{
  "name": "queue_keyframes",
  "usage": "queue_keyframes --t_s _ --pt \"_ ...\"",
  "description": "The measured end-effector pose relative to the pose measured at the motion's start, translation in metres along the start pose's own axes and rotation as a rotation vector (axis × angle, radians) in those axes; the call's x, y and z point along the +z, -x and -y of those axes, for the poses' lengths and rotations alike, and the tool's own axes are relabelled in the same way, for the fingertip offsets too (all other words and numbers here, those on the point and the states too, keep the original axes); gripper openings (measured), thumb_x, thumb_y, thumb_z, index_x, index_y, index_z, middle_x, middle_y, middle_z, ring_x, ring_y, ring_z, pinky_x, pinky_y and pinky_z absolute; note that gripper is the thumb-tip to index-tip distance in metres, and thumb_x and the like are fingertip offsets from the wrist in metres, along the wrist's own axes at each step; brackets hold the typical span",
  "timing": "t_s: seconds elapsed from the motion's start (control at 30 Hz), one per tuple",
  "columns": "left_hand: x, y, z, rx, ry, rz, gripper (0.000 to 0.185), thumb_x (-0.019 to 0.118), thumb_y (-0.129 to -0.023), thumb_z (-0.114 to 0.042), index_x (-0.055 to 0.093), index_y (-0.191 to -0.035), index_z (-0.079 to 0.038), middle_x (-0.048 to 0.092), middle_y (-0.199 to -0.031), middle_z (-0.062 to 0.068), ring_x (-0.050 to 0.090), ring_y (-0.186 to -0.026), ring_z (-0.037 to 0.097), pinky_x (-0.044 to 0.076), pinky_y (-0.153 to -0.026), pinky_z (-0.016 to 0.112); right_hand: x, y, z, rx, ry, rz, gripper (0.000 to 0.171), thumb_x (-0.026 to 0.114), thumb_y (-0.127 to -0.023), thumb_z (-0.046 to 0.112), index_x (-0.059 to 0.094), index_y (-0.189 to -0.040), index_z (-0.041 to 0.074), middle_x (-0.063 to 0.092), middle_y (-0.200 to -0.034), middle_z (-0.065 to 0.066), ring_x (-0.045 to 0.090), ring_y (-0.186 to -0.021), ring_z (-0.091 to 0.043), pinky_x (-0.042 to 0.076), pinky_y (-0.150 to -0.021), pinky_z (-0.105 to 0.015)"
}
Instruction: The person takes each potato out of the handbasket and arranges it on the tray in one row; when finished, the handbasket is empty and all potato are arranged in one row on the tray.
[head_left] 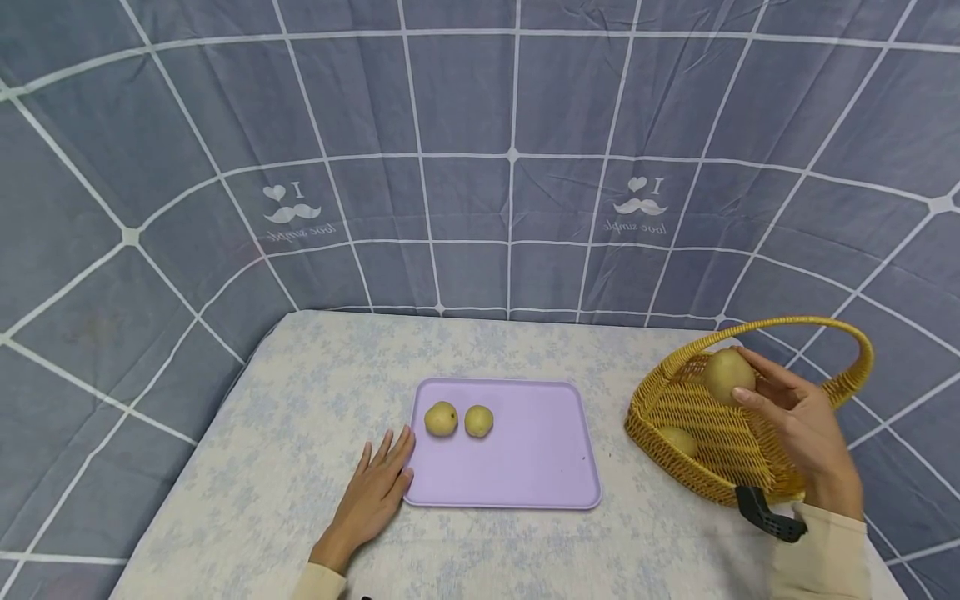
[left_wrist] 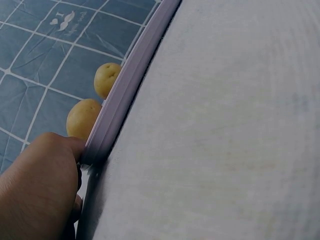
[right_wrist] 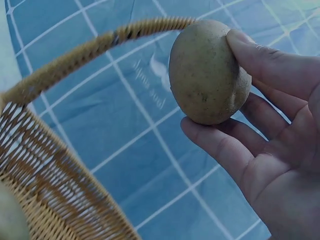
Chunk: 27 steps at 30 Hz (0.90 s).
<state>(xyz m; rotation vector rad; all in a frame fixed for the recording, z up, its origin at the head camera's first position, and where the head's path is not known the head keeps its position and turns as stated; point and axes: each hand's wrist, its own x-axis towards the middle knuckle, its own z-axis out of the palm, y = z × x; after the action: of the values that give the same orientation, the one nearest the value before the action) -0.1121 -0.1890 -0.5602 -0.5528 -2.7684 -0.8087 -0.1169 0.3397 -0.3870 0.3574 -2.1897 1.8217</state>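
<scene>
The head view was taken from above and behind the hands, facing forward and down; the whole table (head_left: 300,392), tray (head_left: 525,467) and basket (head_left: 697,417) were taken in at middle range. The left wrist view was set low on the tabletop, very close, aimed along the tray edge (left_wrist: 125,95); two potatoes (left_wrist: 107,79) were shared with the head view. The right wrist view was pointed upward, close, at a held potato (right_wrist: 207,72) and the basket handle (right_wrist: 100,42), both also seen from the head.
</scene>
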Motion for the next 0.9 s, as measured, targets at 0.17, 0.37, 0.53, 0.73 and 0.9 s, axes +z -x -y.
queue_keyframes --t_s 0.17,0.37,0.53,0.73,0.9 --pt "0.0 -0.001 0.001 0.002 -0.006 -0.004 0.05 0.039 -0.094 -0.031 0.025 -0.14 -0.015 0.021 -0.145 -0.004 0.016 -0.134 0.024 0.001 -0.109 0.045 0.007 -0.001 0.014 -0.012 0.03 0.008 0.053 0.055 -0.08 -0.012 0.041 -0.13 -0.002 0.059 -0.115 0.005 0.057 -0.1 -0.005 0.048 -0.075 -0.013" --pt "-0.001 -0.002 0.0 -0.008 -0.021 -0.006 0.05 0.04 -0.094 -0.03 0.026 -0.14 -0.015 0.023 -0.145 -0.004 0.017 -0.134 0.025 0.003 -0.108 0.048 0.015 -0.003 0.018 -0.02 -0.077 0.018 0.053 0.051 -0.08 -0.015 0.039 -0.131 -0.004 0.058 -0.117 0.0 0.057 -0.1 -0.009 0.048 -0.074 -0.015" --pt "-0.001 -0.002 -0.001 -0.018 -0.022 -0.001 0.05 0.039 -0.094 -0.031 0.025 -0.14 -0.016 0.023 -0.145 -0.004 0.017 -0.134 0.024 0.004 -0.108 0.048 0.017 -0.004 0.017 -0.092 -0.16 0.036 0.054 0.048 -0.078 -0.021 0.037 -0.13 -0.009 0.053 -0.124 -0.007 0.056 -0.105 -0.013 0.048 -0.077 -0.017" --pt "-0.001 -0.002 0.0 -0.02 -0.025 0.002 0.05 0.039 -0.095 -0.032 0.025 -0.14 -0.017 0.022 -0.145 -0.005 0.017 -0.134 0.024 0.004 -0.108 0.047 0.021 -0.005 0.021 -0.14 -0.162 0.059 0.055 0.047 -0.077 -0.023 0.036 -0.13 -0.01 0.052 -0.126 -0.009 0.056 -0.104 -0.013 0.048 -0.077 -0.017" --pt "-0.002 -0.002 -0.002 -0.014 -0.019 -0.003 0.05 0.039 -0.094 -0.032 0.025 -0.14 -0.016 0.023 -0.145 -0.005 0.017 -0.134 0.024 0.004 -0.108 0.047 0.034 -0.01 0.023 -0.202 -0.225 0.135 0.056 0.044 -0.076 -0.026 0.032 -0.13 -0.013 0.046 -0.13 -0.013 0.054 -0.106 -0.017 0.047 -0.081 -0.019"
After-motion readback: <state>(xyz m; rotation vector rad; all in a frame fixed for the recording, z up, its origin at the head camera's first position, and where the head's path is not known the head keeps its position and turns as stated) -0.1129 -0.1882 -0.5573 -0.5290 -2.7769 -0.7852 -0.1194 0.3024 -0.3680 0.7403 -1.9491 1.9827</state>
